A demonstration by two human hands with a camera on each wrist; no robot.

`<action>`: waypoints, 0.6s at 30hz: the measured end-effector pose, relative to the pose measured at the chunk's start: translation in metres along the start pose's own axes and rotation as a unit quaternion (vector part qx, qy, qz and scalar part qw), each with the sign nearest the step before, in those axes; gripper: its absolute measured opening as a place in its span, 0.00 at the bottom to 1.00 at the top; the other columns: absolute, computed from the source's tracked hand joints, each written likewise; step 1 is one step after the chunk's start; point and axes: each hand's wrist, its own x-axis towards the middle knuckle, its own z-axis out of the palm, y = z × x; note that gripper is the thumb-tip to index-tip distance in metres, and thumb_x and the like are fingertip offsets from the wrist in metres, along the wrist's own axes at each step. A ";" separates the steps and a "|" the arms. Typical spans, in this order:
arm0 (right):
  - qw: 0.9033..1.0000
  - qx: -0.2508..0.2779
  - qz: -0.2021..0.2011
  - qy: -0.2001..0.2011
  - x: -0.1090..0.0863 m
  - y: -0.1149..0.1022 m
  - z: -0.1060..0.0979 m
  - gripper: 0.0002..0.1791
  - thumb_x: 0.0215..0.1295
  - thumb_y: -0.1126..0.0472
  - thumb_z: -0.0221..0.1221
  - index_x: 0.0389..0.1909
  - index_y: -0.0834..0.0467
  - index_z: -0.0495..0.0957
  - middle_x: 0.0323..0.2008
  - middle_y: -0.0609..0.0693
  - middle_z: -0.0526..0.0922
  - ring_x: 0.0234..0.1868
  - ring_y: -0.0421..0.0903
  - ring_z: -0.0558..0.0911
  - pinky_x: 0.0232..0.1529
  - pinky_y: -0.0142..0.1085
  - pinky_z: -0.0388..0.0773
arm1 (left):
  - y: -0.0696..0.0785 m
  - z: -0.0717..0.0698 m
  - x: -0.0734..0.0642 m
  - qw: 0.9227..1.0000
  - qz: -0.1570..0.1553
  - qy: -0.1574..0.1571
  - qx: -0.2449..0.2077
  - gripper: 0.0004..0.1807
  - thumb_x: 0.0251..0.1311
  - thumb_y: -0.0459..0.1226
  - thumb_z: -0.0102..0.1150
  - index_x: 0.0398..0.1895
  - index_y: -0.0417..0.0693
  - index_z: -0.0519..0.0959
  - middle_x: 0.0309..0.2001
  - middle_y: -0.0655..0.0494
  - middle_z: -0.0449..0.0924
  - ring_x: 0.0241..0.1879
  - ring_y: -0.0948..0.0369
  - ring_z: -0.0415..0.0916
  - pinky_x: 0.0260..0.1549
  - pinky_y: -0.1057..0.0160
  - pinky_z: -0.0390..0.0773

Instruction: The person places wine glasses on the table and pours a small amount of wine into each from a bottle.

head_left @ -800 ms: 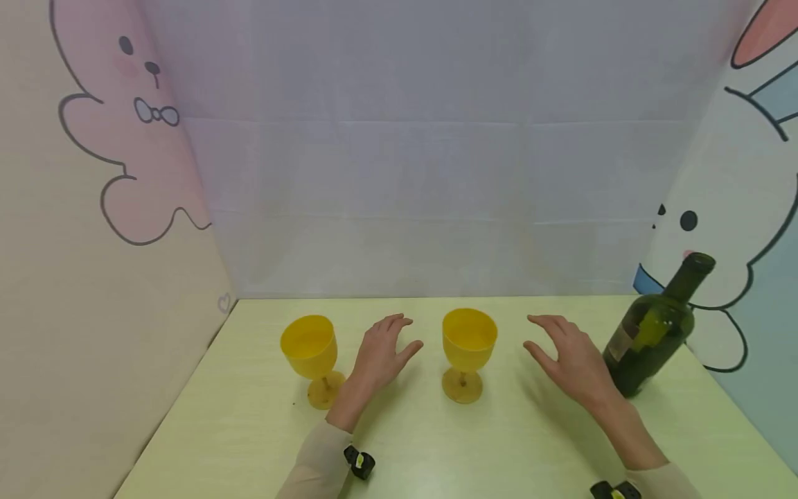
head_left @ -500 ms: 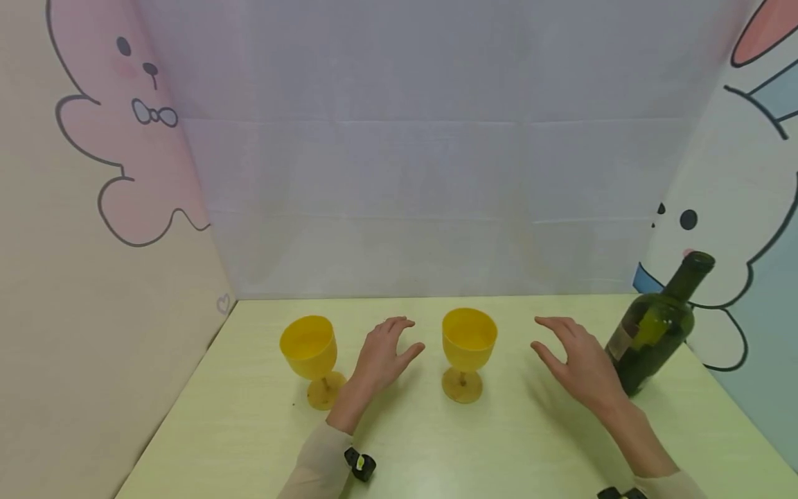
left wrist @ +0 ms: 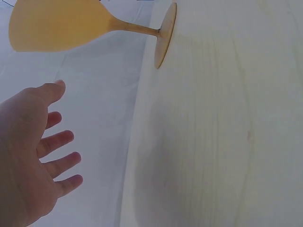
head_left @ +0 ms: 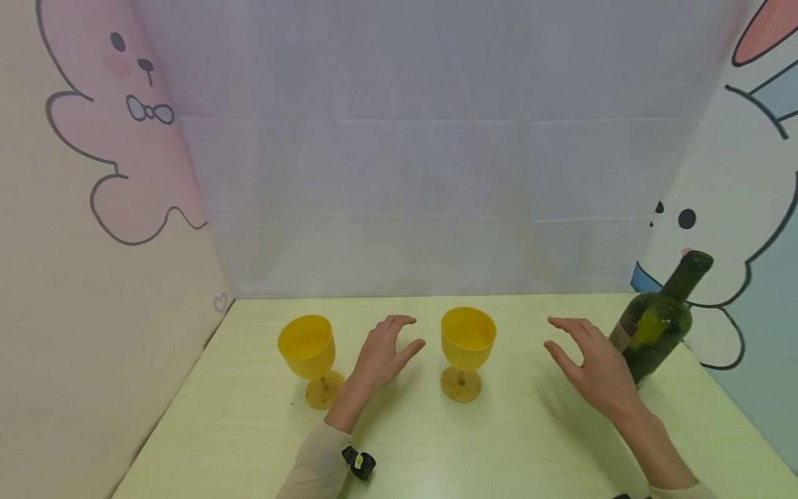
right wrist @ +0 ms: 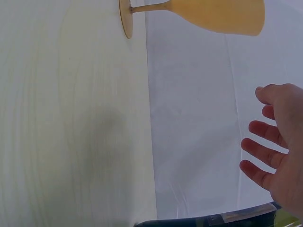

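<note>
Two yellow goblets stand upright on the table. My left hand [head_left: 382, 355] is raised between the left goblet [head_left: 307, 346] and the middle goblet [head_left: 467, 338], fingers spread and nothing in it. In the left wrist view the middle goblet [left wrist: 61, 23] appears apart from the thumb. My right hand [head_left: 592, 367] hovers just left of a dark green wine bottle [head_left: 654, 326], fingers spread and holding nothing. It hides part of the bottle's lower side; whether they touch I cannot tell. The right wrist view shows a goblet [right wrist: 218, 14] above the hand and the bottle [right wrist: 213, 220] along the bottom edge.
The pale wooden table [head_left: 499, 450] ends at a white back wall covering [head_left: 386, 173]. Side panels with cartoon animals flank it, a pink bear [head_left: 149, 152] on the left and a white rabbit [head_left: 717, 180] on the right.
My right hand has moved right, away from the middle goblet and closer to the bottle. The left hand has stayed nearly still. Goblets and bottle have not moved on the table.
</note>
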 end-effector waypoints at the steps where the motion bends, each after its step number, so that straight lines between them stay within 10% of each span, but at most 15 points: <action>1: 1.000 -0.001 0.000 0.002 0.000 0.001 -0.001 0.25 0.54 0.65 0.71 0.55 0.60 0.79 0.47 0.54 0.82 0.47 0.52 0.81 0.42 0.40 0.75 | 0.001 0.000 0.000 1.000 -0.002 -0.002 -0.005 0.27 0.66 0.54 0.58 0.63 0.52 0.75 0.63 0.52 0.75 0.63 0.49 0.72 0.63 0.44 0.69; 18: 1.000 0.013 0.013 0.018 -0.013 0.007 -0.028 0.22 0.53 0.68 0.71 0.52 0.58 0.82 0.43 0.50 0.84 0.45 0.38 0.75 0.53 0.09 0.56 | 0.011 -0.003 0.004 0.998 0.010 -0.031 -0.051 0.28 0.68 0.60 0.50 0.65 0.58 0.73 0.65 0.58 0.72 0.66 0.55 0.69 0.66 0.48 0.68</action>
